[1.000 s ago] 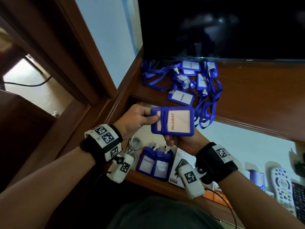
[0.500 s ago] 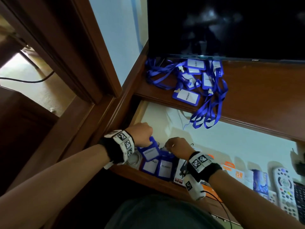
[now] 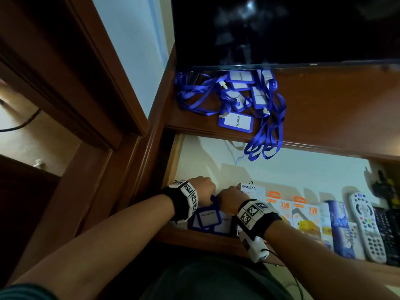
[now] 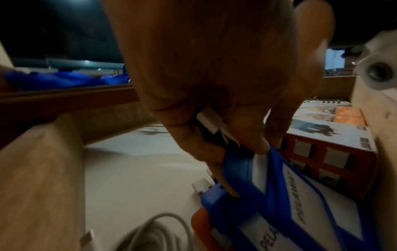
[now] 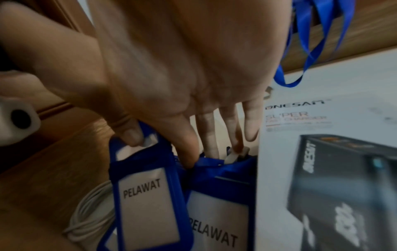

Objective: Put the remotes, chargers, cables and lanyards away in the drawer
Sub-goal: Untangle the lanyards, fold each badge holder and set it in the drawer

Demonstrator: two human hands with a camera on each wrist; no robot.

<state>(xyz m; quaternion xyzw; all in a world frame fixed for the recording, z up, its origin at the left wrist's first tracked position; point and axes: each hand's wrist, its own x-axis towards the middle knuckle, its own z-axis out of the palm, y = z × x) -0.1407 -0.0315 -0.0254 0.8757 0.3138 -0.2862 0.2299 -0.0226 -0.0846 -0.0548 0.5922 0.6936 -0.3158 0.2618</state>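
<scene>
Badges (image 3: 211,221) stand at the drawer's (image 3: 303,169) near left end, cable coil (image 4: 154,232) to their left, charger box (image 5: 326,152) touching on the right. Left hand (image 3: 202,187) and right hand (image 3: 229,197) pinch the top of one badge (image 5: 148,200). Farther right: remote (image 3: 366,226). Beyond, lanyards (image 3: 244,98) heaped on the shelf (image 3: 335,105), straps overhanging the drawer.

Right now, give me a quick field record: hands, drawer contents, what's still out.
left hand: grips top of a blue PELAWAT badge holder in the drawer
right hand: pinches badge holder, fingertips on the next one
drawer contents: white cable, ONESAM charger box, 25W charger boxes, white remote, dark remote beside it
still out: lanyard pile on the shelf under the TV, straps hanging over the edge
</scene>
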